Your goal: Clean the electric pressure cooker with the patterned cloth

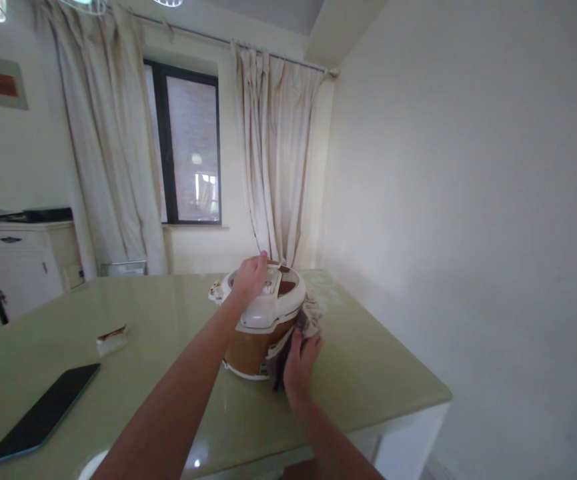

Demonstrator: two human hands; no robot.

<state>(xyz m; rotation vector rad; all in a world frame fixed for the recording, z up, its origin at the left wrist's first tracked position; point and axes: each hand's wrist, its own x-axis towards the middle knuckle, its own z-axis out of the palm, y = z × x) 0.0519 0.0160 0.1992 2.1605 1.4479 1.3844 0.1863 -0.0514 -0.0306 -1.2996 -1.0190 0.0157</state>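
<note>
A white and golden-brown rice cooker [253, 350] stands upright on the pale green tabletop [168, 307]. My left hand [251, 280] is closed at the top of its lid, by the handle; most of those fingers are hidden behind the hand. Low on the cooker's right side, my right hand [302, 360] grips a crumpled grey patterned cloth [311, 317] and presses it against the body. Part of the cloth hangs below the fingers along the cooker's lower wall.
A dark flat tablet [45, 412] lies at the table's left, with a small white and brown packet [112, 339] beyond it. The wall [468, 233] runs close along the right edge. A white cabinet [23, 267] stands left of the curtains [113, 153].
</note>
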